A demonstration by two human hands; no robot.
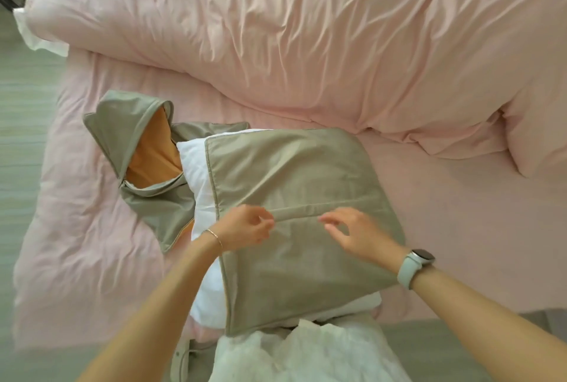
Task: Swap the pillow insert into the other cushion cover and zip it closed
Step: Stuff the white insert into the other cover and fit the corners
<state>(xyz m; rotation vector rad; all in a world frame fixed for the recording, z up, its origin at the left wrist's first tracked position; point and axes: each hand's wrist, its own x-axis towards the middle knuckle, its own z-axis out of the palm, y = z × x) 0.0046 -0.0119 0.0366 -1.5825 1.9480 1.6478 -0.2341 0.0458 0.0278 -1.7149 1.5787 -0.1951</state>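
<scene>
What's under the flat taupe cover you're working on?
The white pillow insert pokes out along the flat taupe cover's left and bottom edges; the rest of it is hidden beneath.

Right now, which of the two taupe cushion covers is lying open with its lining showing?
The crumpled cover on the left, gaping to show orange lining. The flat cover under both hands shows no lining and lies over the white insert.

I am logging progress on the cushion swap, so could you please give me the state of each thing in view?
Flat cover: lying on the white insert, seam flap shut.
Empty cover: crumpled, open, orange lining showing.
White insert: bare, under the flat cover.
Left hand: grip pinching the seam flap.
Right hand: open, over the flap.
Pink duvet: rumpled.
</scene>
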